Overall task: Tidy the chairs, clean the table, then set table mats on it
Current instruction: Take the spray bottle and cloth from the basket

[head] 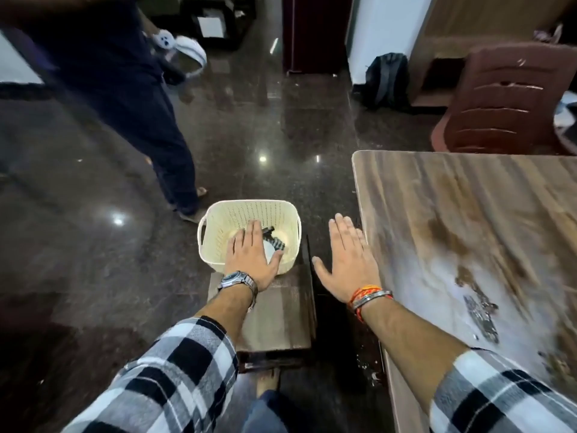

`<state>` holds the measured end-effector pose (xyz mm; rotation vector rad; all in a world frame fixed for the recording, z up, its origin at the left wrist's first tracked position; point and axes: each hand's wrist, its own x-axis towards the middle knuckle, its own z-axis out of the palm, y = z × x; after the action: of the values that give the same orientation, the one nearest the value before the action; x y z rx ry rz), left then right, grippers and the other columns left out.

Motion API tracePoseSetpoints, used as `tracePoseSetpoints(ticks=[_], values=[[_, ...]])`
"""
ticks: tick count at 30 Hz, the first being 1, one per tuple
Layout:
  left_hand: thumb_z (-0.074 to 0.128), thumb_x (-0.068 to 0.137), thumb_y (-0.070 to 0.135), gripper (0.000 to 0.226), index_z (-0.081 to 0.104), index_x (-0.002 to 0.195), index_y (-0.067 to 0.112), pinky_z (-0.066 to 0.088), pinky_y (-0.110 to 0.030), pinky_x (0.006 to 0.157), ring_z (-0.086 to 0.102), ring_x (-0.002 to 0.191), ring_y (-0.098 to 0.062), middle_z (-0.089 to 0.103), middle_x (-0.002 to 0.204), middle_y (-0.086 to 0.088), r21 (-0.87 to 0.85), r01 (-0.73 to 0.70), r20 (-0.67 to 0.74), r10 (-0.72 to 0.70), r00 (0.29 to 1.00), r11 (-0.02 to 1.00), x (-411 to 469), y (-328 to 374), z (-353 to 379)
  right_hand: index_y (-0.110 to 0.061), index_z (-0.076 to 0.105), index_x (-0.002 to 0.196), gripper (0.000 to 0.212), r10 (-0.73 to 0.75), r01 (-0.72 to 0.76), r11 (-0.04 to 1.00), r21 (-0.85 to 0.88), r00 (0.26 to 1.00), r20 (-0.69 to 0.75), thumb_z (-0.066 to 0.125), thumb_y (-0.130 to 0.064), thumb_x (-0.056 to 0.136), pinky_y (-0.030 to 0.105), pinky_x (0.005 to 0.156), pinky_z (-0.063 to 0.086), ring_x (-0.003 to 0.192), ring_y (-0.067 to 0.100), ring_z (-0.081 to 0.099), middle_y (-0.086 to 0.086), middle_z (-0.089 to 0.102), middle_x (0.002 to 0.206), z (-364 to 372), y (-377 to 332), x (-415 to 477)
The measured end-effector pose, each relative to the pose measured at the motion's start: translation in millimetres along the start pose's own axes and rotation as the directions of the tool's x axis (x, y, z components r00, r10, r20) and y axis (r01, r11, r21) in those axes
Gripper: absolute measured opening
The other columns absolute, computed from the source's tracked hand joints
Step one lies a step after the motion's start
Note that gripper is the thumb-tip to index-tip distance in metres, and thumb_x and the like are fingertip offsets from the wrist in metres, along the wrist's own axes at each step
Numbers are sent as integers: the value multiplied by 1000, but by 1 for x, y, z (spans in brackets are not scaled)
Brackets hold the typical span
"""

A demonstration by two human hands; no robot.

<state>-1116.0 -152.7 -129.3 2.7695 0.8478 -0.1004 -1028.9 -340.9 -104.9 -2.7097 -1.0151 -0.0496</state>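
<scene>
A wood-grain table fills the right side, with wet smears on its top. My left hand is spread flat over a cream perforated basket that holds a white item and dark striped pieces. The basket stands on brown woven mats stacked on a dark stool or chair seat. My right hand hovers open, fingers straight, between the basket and the table's left edge. A brown plastic chair stands at the table's far end.
Another person in dark clothes stands on the dark polished floor at the left, close to the basket. A black backpack leans against the far wall. Dark cabinets stand at the back.
</scene>
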Motion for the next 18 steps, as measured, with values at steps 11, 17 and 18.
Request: tracePoseSetpoints(ticks=[11,17,18], values=[[60,87,25,60,34,138,8,46,-41,93,52,114,-33,56,123,-16,-143,-73,318,115,941,987,109,-42,34,-1,20,153,99,114,-134,980,149,984,137,64,-46,76,40,122,20,149,29,21,16,20,162,70,-66,78],[49,93,14,20,60,109,10,42,-31,70,61,95,-31,64,105,-14,-129,-143,285,175,942,981,117,-49,34,-6,3,155,112,203,-322,895,308,910,363,72,-44,75,33,120,20,149,25,17,9,9,164,98,-89,84],[49,93,16,19,61,106,9,42,-32,70,60,96,-32,63,104,-15,-130,-151,256,181,950,980,116,-50,31,-6,3,155,114,203,-352,869,347,894,399,75,-40,74,32,120,20,149,25,16,9,8,164,100,-93,86]])
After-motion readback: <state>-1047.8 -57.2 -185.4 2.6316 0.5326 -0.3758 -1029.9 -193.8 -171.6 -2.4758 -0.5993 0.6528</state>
